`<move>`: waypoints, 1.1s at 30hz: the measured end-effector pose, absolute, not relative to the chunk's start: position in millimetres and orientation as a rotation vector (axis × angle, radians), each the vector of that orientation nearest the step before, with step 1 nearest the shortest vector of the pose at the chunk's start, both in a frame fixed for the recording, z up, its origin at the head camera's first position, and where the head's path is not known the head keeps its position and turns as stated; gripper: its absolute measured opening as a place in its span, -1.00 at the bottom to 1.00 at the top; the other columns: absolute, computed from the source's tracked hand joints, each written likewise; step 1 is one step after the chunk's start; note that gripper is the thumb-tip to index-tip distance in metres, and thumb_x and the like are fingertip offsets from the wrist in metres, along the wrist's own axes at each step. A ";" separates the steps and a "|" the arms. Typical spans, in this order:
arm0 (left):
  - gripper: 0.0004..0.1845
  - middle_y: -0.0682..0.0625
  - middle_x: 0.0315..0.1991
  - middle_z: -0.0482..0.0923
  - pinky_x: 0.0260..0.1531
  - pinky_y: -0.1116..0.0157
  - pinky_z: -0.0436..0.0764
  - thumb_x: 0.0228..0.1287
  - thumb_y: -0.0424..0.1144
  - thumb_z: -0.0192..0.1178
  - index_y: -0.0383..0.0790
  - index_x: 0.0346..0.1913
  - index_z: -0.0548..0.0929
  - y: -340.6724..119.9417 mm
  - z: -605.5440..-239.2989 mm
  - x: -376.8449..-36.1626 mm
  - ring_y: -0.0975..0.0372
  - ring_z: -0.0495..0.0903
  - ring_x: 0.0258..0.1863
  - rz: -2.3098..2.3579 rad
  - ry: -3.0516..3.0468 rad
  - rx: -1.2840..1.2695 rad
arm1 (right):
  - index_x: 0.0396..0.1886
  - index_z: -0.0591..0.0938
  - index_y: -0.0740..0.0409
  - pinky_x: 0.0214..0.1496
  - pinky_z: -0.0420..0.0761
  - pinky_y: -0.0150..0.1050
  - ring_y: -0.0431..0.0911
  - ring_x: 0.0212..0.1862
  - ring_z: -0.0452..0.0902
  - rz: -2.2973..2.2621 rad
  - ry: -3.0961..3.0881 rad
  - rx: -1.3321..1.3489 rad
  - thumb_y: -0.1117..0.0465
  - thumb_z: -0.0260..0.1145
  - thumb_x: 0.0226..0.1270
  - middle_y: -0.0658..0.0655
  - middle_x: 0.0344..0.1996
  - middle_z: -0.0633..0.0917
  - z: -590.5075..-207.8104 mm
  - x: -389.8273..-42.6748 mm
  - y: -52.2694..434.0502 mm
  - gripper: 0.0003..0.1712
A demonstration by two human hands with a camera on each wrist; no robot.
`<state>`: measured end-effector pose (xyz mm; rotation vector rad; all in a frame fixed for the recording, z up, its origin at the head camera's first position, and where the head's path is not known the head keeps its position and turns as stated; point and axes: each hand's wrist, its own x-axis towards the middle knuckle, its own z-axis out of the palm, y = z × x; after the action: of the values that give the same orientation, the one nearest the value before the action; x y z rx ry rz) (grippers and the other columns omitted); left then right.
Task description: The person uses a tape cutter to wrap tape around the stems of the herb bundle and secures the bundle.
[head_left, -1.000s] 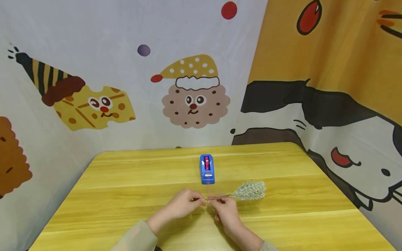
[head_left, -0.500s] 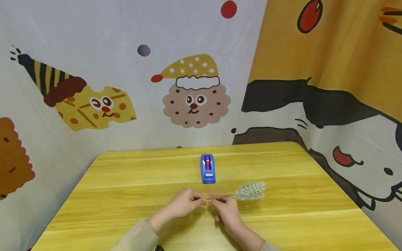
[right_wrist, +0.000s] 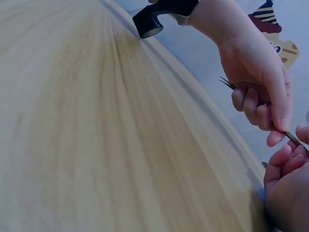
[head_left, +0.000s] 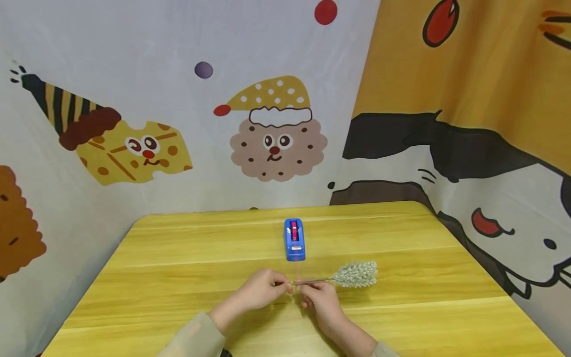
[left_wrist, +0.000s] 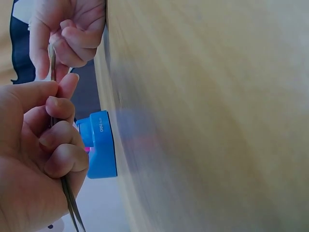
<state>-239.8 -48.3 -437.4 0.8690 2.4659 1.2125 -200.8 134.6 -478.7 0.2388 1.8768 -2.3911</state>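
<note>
A bunch of dried flowers with a pale, fluffy head [head_left: 355, 274] lies crosswise between the hands, its head to the right. My left hand [head_left: 263, 289] grips the thin brown stems [left_wrist: 72, 205], which run through its curled fingers and stick out below the palm. Close beside it, the thumb and fingers of my right hand [head_left: 323, 303] pinch around the stems nearer the head. Beyond them stands a blue tape dispenser [head_left: 295, 243] with a pink roll. From its front, a faint clear strip of tape [head_left: 298, 270] stretches toward the stems at the right fingertips.
Both hands work over a yellow wood-grain table [head_left: 178, 258]. Behind it hangs a cloth backdrop [head_left: 178, 29] printed with cartoon figures. A black wrist-camera mount [right_wrist: 147, 21] sits at the left wrist.
The flower head has dipped slightly, and the right fingers have shifted a little on the stems. The left hand stays about where it was, and the dispenser has not moved.
</note>
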 end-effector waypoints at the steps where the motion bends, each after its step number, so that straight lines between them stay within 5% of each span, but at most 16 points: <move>1: -0.80 0.07 -0.39 0.67 -0.73 0.45 0.24 0.37 -0.28 0.13 -0.15 -0.31 0.76 -48.5 -437.9 -240.0 0.40 0.24 -0.76 1.212 2.466 0.868 | -0.18 0.68 0.44 -0.52 0.47 -0.44 -0.27 -0.64 0.38 -2.395 1.872 0.244 0.36 0.33 0.18 -0.02 -0.54 0.65 -478.1 -200.5 134.3 -0.76; 12: -0.81 0.07 -0.39 0.68 -0.78 0.47 0.24 0.36 -0.30 0.13 -0.18 -0.29 0.77 -46.3 -436.1 -239.9 0.41 0.27 -0.79 1.200 2.451 0.884 | -0.23 0.69 0.44 -0.52 0.48 -0.46 -0.28 -0.64 0.42 -2.426 1.892 0.262 0.35 0.36 0.23 0.05 -0.41 0.71 -474.7 -199.7 133.7 -0.80; 24: -0.82 0.03 -0.39 0.68 -0.69 0.44 0.35 0.36 -0.29 0.16 -0.20 -0.26 0.76 -50.3 -438.3 -238.7 0.41 0.33 -0.72 1.209 2.487 0.915 | 0.01 0.58 0.49 -0.60 0.34 -0.46 -0.30 -0.64 0.22 -2.263 1.810 0.141 0.24 0.35 0.28 -0.06 -0.68 0.42 -475.4 -198.6 144.3 -0.58; 33: -0.84 0.04 -0.42 0.65 -0.72 0.45 0.28 0.34 -0.27 0.19 -0.21 -0.27 0.77 -53.8 -427.8 -240.3 0.41 0.25 -0.73 1.202 2.521 0.920 | 0.03 0.56 0.54 -0.34 0.68 -0.17 -0.07 -0.40 0.61 -1.730 1.893 -0.423 0.22 0.27 0.37 0.22 -0.38 0.66 -410.6 -191.3 194.6 -0.57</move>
<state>-240.3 -53.8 -427.8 0.9196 2.5212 1.2020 -191.3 194.6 -410.6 -0.4228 1.8934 -1.7303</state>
